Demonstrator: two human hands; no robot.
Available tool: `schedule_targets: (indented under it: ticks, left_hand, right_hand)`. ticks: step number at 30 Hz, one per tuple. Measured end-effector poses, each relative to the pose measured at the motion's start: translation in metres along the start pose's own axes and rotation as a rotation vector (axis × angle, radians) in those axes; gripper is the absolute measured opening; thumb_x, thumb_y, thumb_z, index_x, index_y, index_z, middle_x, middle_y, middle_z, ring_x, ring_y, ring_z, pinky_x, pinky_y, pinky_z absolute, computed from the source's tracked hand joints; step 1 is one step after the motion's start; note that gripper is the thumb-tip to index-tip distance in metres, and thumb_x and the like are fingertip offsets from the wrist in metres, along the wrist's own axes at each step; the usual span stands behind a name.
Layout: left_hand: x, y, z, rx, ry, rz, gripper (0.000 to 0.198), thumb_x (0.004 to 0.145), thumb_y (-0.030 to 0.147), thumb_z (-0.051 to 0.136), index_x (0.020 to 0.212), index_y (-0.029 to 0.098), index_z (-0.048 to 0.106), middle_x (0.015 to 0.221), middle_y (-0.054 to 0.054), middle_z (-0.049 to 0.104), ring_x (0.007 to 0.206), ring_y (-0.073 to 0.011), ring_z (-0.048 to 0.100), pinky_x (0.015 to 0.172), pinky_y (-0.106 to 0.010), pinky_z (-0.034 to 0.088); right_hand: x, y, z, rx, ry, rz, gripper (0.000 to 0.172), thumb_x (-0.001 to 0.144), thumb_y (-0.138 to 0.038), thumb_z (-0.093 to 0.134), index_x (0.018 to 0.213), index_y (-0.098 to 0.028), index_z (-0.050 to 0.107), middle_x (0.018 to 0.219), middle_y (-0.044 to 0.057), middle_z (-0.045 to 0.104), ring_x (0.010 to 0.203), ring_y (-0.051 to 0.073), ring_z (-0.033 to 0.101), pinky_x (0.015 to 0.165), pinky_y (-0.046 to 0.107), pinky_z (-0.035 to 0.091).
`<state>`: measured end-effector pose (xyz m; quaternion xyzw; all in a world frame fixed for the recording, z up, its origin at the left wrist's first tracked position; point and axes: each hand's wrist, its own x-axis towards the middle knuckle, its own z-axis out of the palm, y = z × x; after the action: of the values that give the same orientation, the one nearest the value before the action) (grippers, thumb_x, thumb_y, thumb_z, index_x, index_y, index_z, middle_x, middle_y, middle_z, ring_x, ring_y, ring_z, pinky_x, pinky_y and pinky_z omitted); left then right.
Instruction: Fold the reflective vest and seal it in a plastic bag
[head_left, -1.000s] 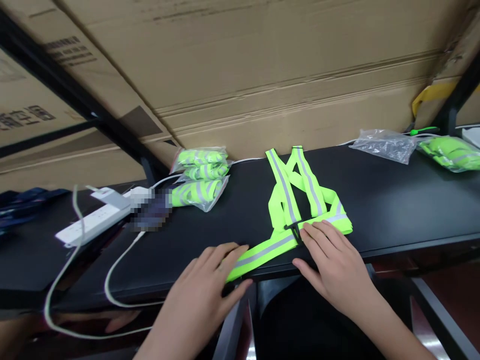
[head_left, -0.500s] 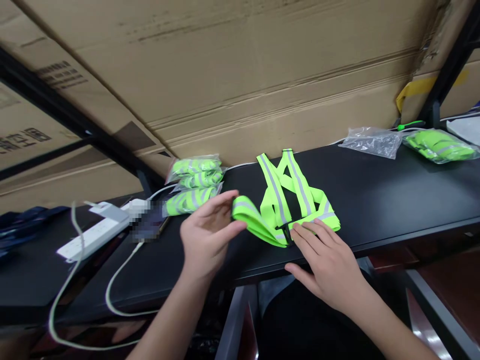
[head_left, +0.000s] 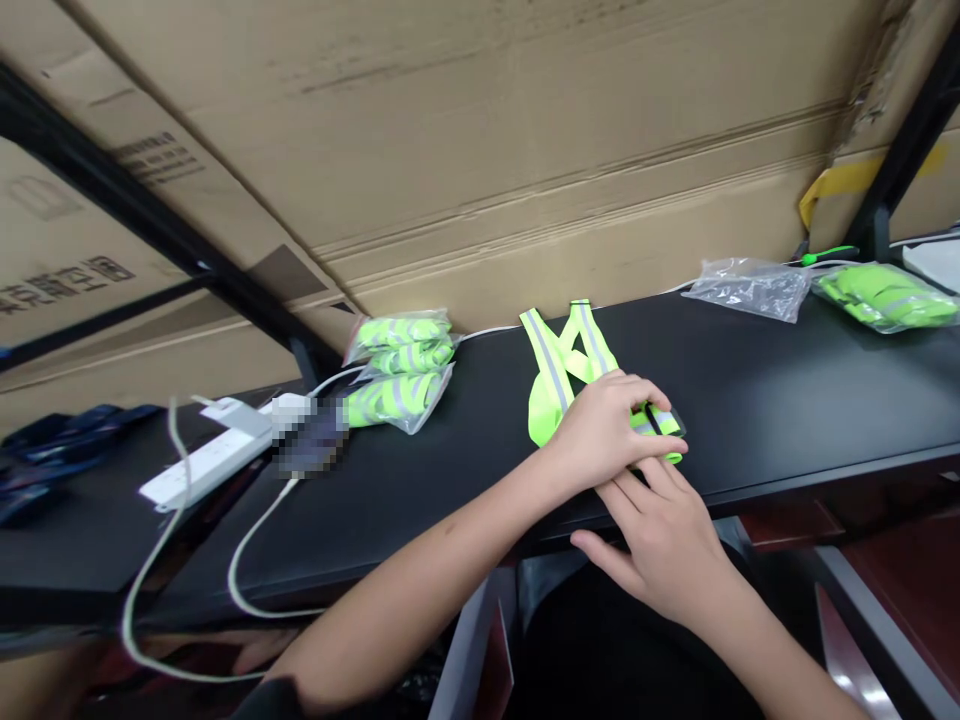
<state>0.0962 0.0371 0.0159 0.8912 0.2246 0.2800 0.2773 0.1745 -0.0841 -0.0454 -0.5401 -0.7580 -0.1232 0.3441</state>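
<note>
Brown cardboard (head_left: 495, 130) backs the black tabletop (head_left: 750, 400), dark slanting posts (head_left: 112, 190) at either side; pale light glazes its right.

Left arm (head_left: 427, 585) extends diagonally; left hand (head_left: 609, 428), fingers (head_left: 646, 391) curved, partly overlaps right hand (head_left: 664, 530), which lies palm down, thumb (head_left: 604, 558) spread; right arm (head_left: 772, 640) angles inward.

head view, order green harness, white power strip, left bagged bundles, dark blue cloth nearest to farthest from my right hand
1. Green harness: just beyond your right hand
2. Bagged bundles: left, toward back
3. White power strip: farther left
4. Dark blue cloth: far left
</note>
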Motion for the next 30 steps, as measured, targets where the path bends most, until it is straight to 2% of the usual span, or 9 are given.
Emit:
schedule_targets:
  ticks: [6, 9, 12, 15, 18, 21, 24, 27, 30]
  left_hand:
    - [-0.005, -0.015, 0.009, 0.030, -0.112, 0.072, 0.022, 0.080, 0.041, 0.081, 0.082, 0.020, 0.077, 0.094, -0.002, 0.068, 0.085, -0.0164, 0.064, 0.076, -0.030, 0.051]
    - [-0.014, -0.013, 0.007, 0.220, -0.153, 0.176, 0.032, 0.098, 0.041, 0.059, 0.085, 0.018, 0.077, 0.084, -0.003, 0.060, 0.076, -0.0151, 0.058, 0.072, -0.029, 0.048]
    - [-0.022, -0.012, 0.003, 0.310, -0.187, 0.250, 0.044, 0.104, 0.026, 0.038, 0.075, 0.015, 0.069, 0.071, -0.003, 0.058, 0.073, -0.0172, 0.055, 0.077, -0.032, 0.048]
    - [-0.030, -0.012, -0.002, 0.199, -0.091, 0.170, 0.029, 0.100, 0.020, 0.039, 0.086, 0.016, 0.065, 0.080, -0.004, 0.066, 0.078, -0.0176, 0.059, 0.078, -0.031, 0.049]
    - [-0.043, -0.011, -0.010, 0.058, 0.014, 0.057, 0.016, 0.098, 0.022, 0.045, 0.096, 0.017, 0.060, 0.085, -0.003, 0.067, 0.079, -0.0154, 0.063, 0.073, -0.027, 0.050]
    - [-0.063, -0.011, -0.022, 0.243, 0.175, -0.027, 0.017, 0.097, 0.026, 0.049, 0.085, 0.018, 0.059, 0.082, -0.003, 0.065, 0.082, -0.0182, 0.062, 0.078, -0.031, 0.050]
    - [-0.082, -0.020, -0.038, 0.522, 0.337, -0.324, 0.016, 0.091, 0.033, 0.058, 0.088, 0.018, 0.063, 0.091, -0.007, 0.066, 0.088, -0.0247, 0.063, 0.078, -0.037, 0.050]
    - [-0.090, -0.035, -0.055, 0.403, 0.293, -0.574, 0.020, 0.085, 0.035, 0.066, 0.094, 0.017, 0.067, 0.091, -0.006, 0.067, 0.079, -0.0227, 0.065, 0.068, -0.035, 0.051]
    - [-0.090, -0.046, -0.064, 0.272, 0.268, -0.573, 0.014, 0.082, 0.030, 0.068, 0.089, 0.017, 0.067, 0.085, -0.004, 0.068, 0.073, -0.0194, 0.066, 0.069, -0.033, 0.054]
  right_hand:
    - [-0.005, 0.003, 0.002, 0.181, 0.209, -0.031, 0.026, 0.091, -0.026, 0.065, 0.111, -0.010, 0.070, 0.099, 0.010, 0.077, 0.096, 0.026, 0.069, 0.086, 0.039, 0.059]
    - [-0.007, 0.014, -0.003, 0.265, 0.339, -0.051, 0.014, 0.087, -0.011, 0.066, 0.100, -0.014, 0.069, 0.085, 0.007, 0.074, 0.084, 0.021, 0.069, 0.080, 0.036, 0.060]
    - [-0.004, 0.031, -0.012, 0.177, 0.423, -0.020, 0.024, 0.083, -0.006, 0.071, 0.104, -0.016, 0.067, 0.091, 0.008, 0.074, 0.090, 0.022, 0.069, 0.084, 0.040, 0.059]
    - [-0.001, 0.045, -0.017, 0.116, 0.193, 0.001, 0.029, 0.090, -0.014, 0.066, 0.119, -0.015, 0.064, 0.116, 0.013, 0.072, 0.109, 0.024, 0.067, 0.094, 0.042, 0.058]
    - [-0.001, 0.049, -0.016, 0.057, -0.033, -0.014, 0.022, 0.099, -0.022, 0.056, 0.118, -0.017, 0.066, 0.123, 0.010, 0.071, 0.117, 0.024, 0.066, 0.096, 0.040, 0.058]
    - [-0.002, 0.047, -0.015, 0.010, -0.078, -0.022, 0.021, 0.101, -0.027, 0.054, 0.114, -0.017, 0.067, 0.120, 0.009, 0.072, 0.119, 0.024, 0.065, 0.100, 0.043, 0.057]
    - [-0.003, 0.043, -0.016, -0.050, -0.086, -0.022, 0.025, 0.101, -0.032, 0.053, 0.113, -0.015, 0.066, 0.116, 0.010, 0.074, 0.116, 0.026, 0.067, 0.099, 0.048, 0.057]
    - [-0.002, 0.039, -0.017, -0.094, -0.101, -0.023, 0.033, 0.101, -0.041, 0.051, 0.117, -0.015, 0.064, 0.116, 0.011, 0.074, 0.111, 0.028, 0.068, 0.096, 0.050, 0.058]
    - [-0.003, 0.035, -0.016, -0.141, -0.132, -0.036, 0.042, 0.101, -0.048, 0.048, 0.126, -0.017, 0.061, 0.122, 0.011, 0.071, 0.112, 0.030, 0.068, 0.096, 0.053, 0.057]
